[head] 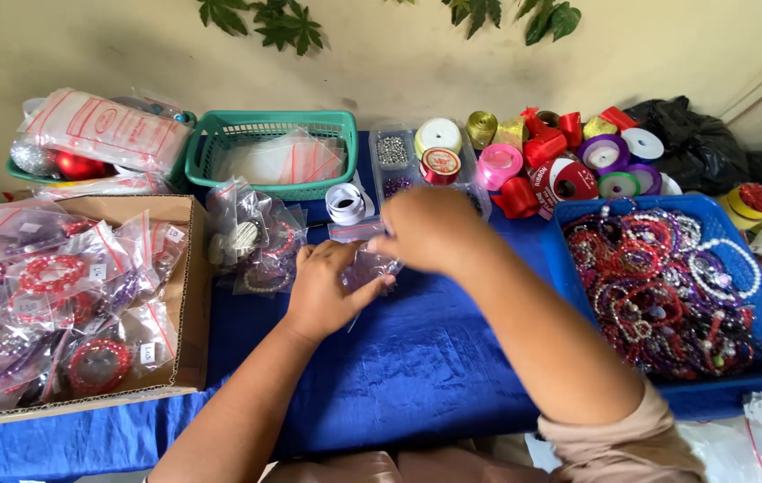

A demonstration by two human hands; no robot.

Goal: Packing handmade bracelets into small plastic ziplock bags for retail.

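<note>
Both hands meet over the middle of the bench [399, 376], which is draped in blue cloth. The left hand [323, 291] has its grip narrow, fingers curled and thumb pressed onto a small clear bag [372, 264] with purple beads inside. The right hand [430, 228] comes over from the far side, its grip also narrow, fingertips pinching the top edge of the same bag; its palm faces down, so how the fingertips meet underneath cannot be told. The bag sits just off the cloth, between the two hands, a little toward the far edge of the bench.

Open room lies toward the near edge, where the cloth is bare between the forearms. At the left edge a cardboard box [189, 295] holds bagged red and purple bracelets, and a heap of filled bags [251, 237] lies just beside the left hand. At the right edge a blue tray [560, 268] is piled with loose bracelets, close to the right forearm. Along the far edge stand a green basket [265, 134], a clear bead box [392, 161], and a cluster of ribbon rolls [569, 152].
</note>
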